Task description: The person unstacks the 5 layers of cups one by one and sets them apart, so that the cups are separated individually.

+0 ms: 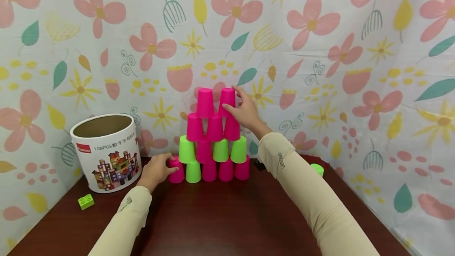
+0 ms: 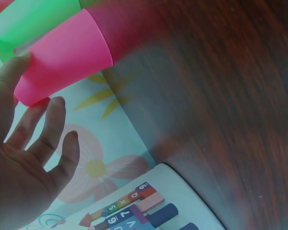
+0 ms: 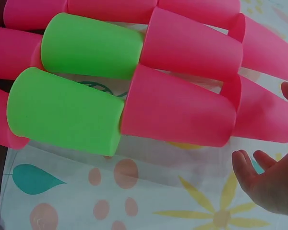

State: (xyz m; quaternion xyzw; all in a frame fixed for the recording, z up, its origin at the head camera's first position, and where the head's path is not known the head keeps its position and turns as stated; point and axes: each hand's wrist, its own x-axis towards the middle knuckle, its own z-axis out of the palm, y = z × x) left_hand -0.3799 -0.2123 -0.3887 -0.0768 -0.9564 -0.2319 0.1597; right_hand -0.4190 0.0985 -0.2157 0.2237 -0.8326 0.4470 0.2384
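A tapering stack of upside-down pink and lime-green cups (image 1: 204, 151) stands at twelve o'clock on the dark wooden bench (image 1: 213, 220), five at the bottom, two on top; the left hand (image 1: 156, 170) pinches the pink end cup (image 1: 176, 176) between seven and eight o'clock of it; the right hand (image 1: 246, 108) grips the top-row pink cup (image 1: 226, 97) at one o'clock. A printed block tub (image 1: 111, 159) stands at ten o'clock; a lime toy brick (image 1: 86, 202) lies just beside it.

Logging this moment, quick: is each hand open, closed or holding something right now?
Left hand: holding the bottom row's leftmost pink tapered plastic cup.
Right hand: holding the top row's rightmost pink tapered plastic cup.
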